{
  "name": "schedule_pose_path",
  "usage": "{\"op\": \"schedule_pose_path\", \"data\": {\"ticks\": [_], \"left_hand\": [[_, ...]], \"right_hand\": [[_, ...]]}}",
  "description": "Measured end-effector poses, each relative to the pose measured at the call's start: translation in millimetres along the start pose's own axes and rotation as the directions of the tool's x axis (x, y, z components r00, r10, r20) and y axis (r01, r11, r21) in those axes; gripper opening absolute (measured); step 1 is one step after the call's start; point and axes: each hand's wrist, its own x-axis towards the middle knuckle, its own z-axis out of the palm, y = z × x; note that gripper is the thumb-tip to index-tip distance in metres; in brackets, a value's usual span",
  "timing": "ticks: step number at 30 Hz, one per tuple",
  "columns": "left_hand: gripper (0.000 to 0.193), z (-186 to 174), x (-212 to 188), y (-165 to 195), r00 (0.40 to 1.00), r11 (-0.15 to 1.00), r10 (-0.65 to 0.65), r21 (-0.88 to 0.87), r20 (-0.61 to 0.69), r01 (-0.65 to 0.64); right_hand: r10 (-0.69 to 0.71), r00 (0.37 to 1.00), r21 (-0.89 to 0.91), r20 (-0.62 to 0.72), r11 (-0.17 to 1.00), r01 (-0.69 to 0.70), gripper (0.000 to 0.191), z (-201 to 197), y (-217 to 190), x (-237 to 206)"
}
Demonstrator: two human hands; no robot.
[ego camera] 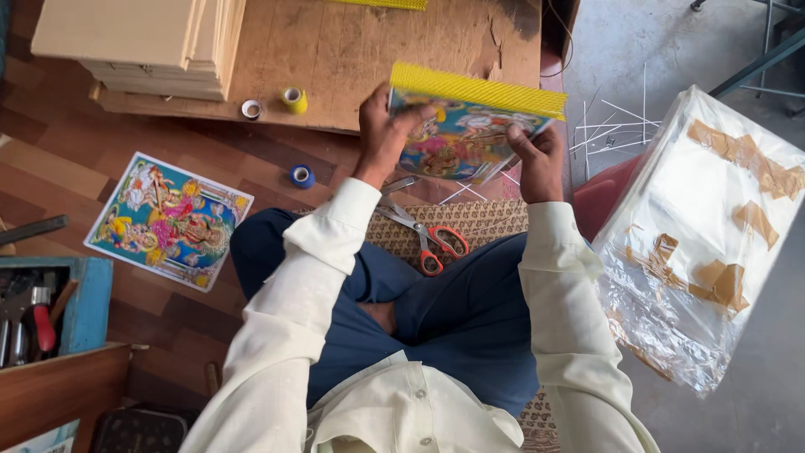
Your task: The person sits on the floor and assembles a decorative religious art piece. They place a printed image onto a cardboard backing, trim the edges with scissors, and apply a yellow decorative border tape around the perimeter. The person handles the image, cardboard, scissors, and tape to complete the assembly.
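I sit cross-legged on a patterned mat and hold a colourful printed picture [457, 138] up in front of me with both hands. A ribbed yellow strip [476, 89] runs along its top edge. My left hand [384, 130] grips the picture's left side, thumb on its face. At the lower right side, my right hand [537, 159] pinches it. Orange-handled scissors [423, 233] lie on the mat just below the picture, between my arms.
A second colourful print [170, 220] lies on the wooden floor at left. A board [335, 59] carries tape rolls [294, 100] and a stack of cream panels [142, 42]. A blue tape roll [302, 175], a blue tool tray [46, 306] and a plastic-wrapped bundle [700, 235] are nearby.
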Motion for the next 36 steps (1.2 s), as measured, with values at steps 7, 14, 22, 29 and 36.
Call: {"op": "schedule_pose_path", "data": {"ticks": [7, 14, 22, 29, 36], "left_hand": [[0.031, -9, -32, -67, 0.997, 0.986, 0.049, -0.157, -0.052, -0.057], [0.038, -11, -42, -58, 0.994, 0.994, 0.107, -0.027, -0.004, -0.107], [0.041, -8, -35, -55, 0.997, 0.974, 0.060, -0.217, -0.053, -0.070], [0.038, -11, -33, -53, 0.998, 0.974, 0.016, -0.226, -0.060, -0.029], [0.037, -7, -37, -57, 0.997, 0.983, 0.036, -0.177, -0.075, -0.049]], "right_hand": [[-0.018, 0.986, -0.064, -0.163, 0.998, 0.007, 0.035, 17, 24, -6], [-0.112, 0.956, -0.105, -0.273, 0.991, 0.086, 0.031, 9, 44, -14], [-0.018, 0.977, 0.156, -0.210, 0.986, 0.052, 0.033, -28, 73, -11], [0.135, 0.989, 0.413, -0.055, 0.905, -0.101, 0.039, -25, 47, -9], [0.208, 0.959, 0.591, 0.191, 0.755, -0.282, 0.026, -49, 34, -9]]}}
